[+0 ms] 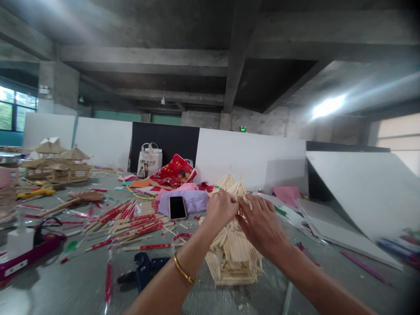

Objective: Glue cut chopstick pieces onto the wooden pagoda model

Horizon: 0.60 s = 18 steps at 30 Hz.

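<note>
A model pavilion (239,251) of pale wooden sticks stands on the table in front of me, with tiered roofs and pointed tops. My left hand (220,209), with a gold bangle (183,269) on the wrist, is closed in a pinch at the upper roof. Beside it, thumb and fingers bent together, my right hand (262,221) presses on the same roof part. The fingertips nearly meet, and whatever lies between them is hidden. Part of the pavilion's upper half is covered by both hands. A dark blue hand tool (142,269) lies left of my left forearm.
Red-wrapped stick bundles (138,225) and a phone (177,207) on purple cloth (197,201) lie to the left. Further left are a purple power strip (36,251) and finished-looking pavilion models (70,166). White boards (341,232) lean at right.
</note>
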Each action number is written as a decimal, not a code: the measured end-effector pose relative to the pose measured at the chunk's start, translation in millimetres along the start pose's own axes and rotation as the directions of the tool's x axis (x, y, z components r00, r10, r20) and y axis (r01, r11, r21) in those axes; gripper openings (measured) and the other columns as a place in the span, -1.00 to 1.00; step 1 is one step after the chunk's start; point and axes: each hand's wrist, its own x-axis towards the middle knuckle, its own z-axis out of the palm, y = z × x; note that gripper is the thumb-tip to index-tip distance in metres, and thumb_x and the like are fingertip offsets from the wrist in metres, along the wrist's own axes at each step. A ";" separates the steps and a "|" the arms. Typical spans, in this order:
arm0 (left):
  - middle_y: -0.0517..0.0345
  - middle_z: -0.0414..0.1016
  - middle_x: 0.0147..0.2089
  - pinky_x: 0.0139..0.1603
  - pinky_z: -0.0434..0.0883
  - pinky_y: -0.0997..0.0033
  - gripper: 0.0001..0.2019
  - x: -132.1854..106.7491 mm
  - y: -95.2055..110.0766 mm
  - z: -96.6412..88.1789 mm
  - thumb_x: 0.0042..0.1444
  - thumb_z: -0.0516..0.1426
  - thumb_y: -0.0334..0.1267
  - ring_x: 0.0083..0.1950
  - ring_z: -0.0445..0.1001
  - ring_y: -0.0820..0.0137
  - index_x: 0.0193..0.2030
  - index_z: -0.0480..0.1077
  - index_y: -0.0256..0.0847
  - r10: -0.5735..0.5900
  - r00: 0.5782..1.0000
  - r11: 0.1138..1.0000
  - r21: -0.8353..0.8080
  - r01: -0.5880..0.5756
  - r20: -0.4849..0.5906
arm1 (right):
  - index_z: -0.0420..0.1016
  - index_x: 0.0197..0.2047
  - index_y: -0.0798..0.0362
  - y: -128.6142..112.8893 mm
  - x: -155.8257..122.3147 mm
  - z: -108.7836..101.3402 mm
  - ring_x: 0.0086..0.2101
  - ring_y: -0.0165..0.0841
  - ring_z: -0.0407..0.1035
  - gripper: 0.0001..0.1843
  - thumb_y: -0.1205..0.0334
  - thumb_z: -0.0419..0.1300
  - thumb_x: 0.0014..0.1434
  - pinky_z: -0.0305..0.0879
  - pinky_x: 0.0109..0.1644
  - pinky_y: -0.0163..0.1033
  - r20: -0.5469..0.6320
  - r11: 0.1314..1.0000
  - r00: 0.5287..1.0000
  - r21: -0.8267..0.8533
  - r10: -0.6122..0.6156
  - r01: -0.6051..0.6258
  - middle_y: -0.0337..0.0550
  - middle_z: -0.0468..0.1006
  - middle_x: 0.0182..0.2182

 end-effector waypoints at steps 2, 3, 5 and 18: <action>0.00 0.54 -0.41 -0.44 0.19 0.50 -0.74 -0.1 0.2 0.0 -0.12 0.00 -0.25 -0.38 0.44 0.39 -0.41 0.51 -0.21 0.001 1.000 1.000 -0.003 -0.001 0.001 | 0.26 0.01 0.11 0.4 0.0 0.1 -0.09 -0.14 0.15 -0.65 0.23 0.04 0.14 0.06 -0.04 -0.04 0.001 1.000 1.000 -0.005 -0.001 0.001 0.02 0.33 -0.07; 0.00 0.54 -0.41 -0.45 0.19 0.50 -0.74 -0.1 0.3 0.1 -0.12 0.00 -0.26 -0.38 0.44 0.39 -0.42 0.51 -0.20 0.001 1.000 1.000 -0.005 -0.001 0.003 | 0.26 0.01 0.11 0.4 0.2 -0.1 -0.09 -0.14 0.16 -0.65 0.23 0.04 0.14 0.06 -0.04 -0.04 -0.001 1.000 1.000 -0.010 -0.002 0.002 0.02 0.33 -0.07; 0.00 0.54 -0.39 -0.45 0.18 0.51 -0.74 -0.1 0.2 0.2 -0.12 0.00 -0.26 -0.37 0.44 0.40 -0.41 0.52 -0.20 -0.002 1.000 1.000 -0.009 0.002 0.007 | 0.27 0.00 0.11 0.2 0.8 -1.2 -0.11 -0.15 0.17 -0.66 0.23 0.04 0.14 0.07 -0.06 -0.04 -0.002 1.000 1.000 -0.022 -0.005 0.005 0.02 0.34 -0.08; 0.02 0.52 -0.41 -0.48 0.13 0.51 -0.74 -2.0 2.9 -4.2 -0.07 0.00 -0.25 -0.40 0.42 0.42 -0.41 0.51 -0.23 0.002 1.000 1.000 0.002 -0.002 0.004 | 0.27 0.02 0.10 0.9 2.9 -2.8 -0.09 -0.14 0.18 -0.63 0.23 0.05 0.13 0.09 -0.05 -0.02 0.013 1.000 1.000 -0.018 -0.003 0.004 0.02 0.34 -0.07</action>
